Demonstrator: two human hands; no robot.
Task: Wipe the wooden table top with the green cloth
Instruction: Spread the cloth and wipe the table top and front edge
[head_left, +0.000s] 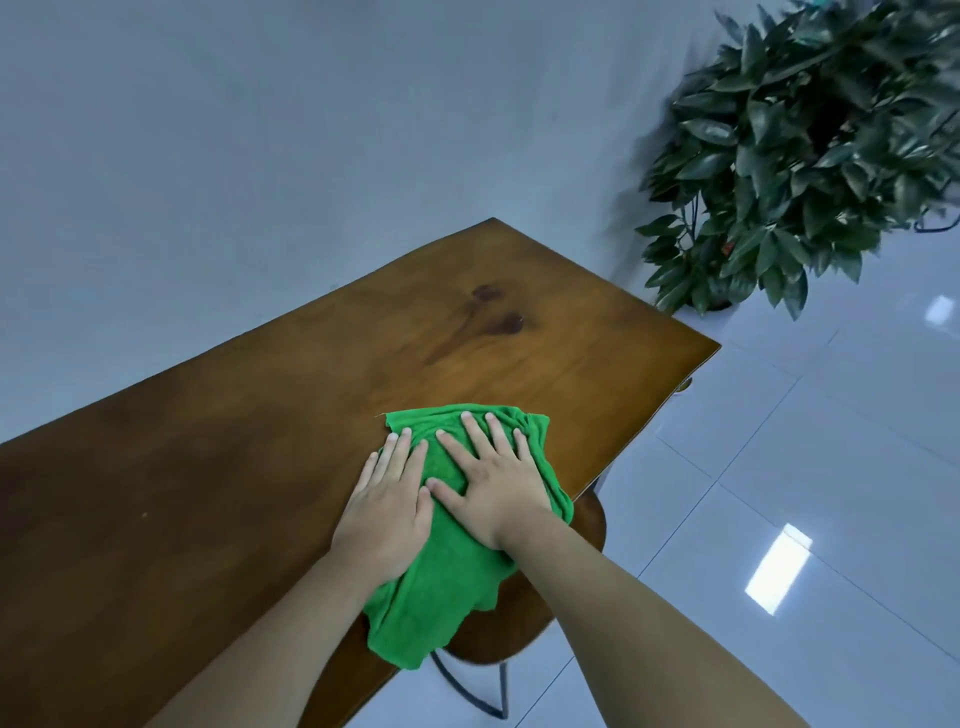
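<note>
A green cloth (441, 597) lies crumpled on the wooden table top (234, 467), near the table's right edge, with its near end hanging over that edge. My left hand (387, 506) presses flat on the cloth's left side, fingers spread. My right hand (493, 483) lies flat on the cloth's middle, fingers apart and pointing toward the far end. The thumbs of both hands touch. Much of the cloth is hidden under my palms.
A round wooden stool (519, 623) with dark metal legs stands under the table's right edge, below my right forearm. A large potted plant (810, 156) stands on the glossy white tiled floor (831, 467) past the table's far right corner. A grey wall runs along the table's left side.
</note>
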